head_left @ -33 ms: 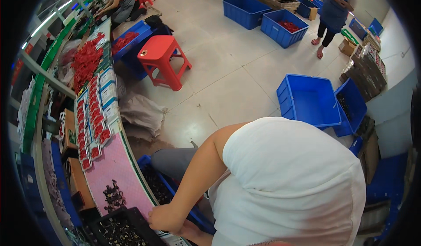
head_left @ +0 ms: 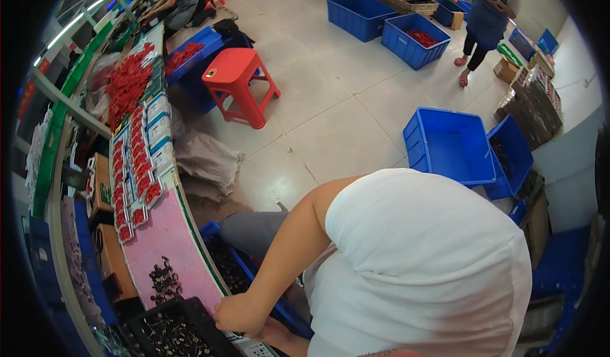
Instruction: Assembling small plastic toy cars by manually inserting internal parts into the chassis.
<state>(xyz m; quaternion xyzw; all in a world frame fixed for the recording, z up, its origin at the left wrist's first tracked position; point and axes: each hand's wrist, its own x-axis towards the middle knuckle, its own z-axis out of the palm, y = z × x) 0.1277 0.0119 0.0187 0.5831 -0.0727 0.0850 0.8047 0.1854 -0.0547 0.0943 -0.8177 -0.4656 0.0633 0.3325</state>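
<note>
My right hand [head_left: 238, 314] is closed at the near end of the bench, beside the corner of a black tray [head_left: 210, 322]. Its fingers curl away from view, so I cannot make out what they hold. Lower down, part of my left forearm [head_left: 284, 338] shows beneath the right wrist, and its fingers are hidden. Many small black parts with brass-coloured bits [head_left: 171, 335] fill the tray. A loose heap of similar black parts [head_left: 165, 281] lies just beyond it on a pink mat [head_left: 155, 233].
White trays with red parts [head_left: 136, 160] line the bench, with a red heap [head_left: 130, 80] farther along. Below the bench edge stands a blue bin of black parts [head_left: 222, 258]. A red stool [head_left: 235, 71] and blue crates [head_left: 451, 141] are on the floor. Two other people are farther off.
The whole view has shifted very slightly. My hands and the parts show no clear movement.
</note>
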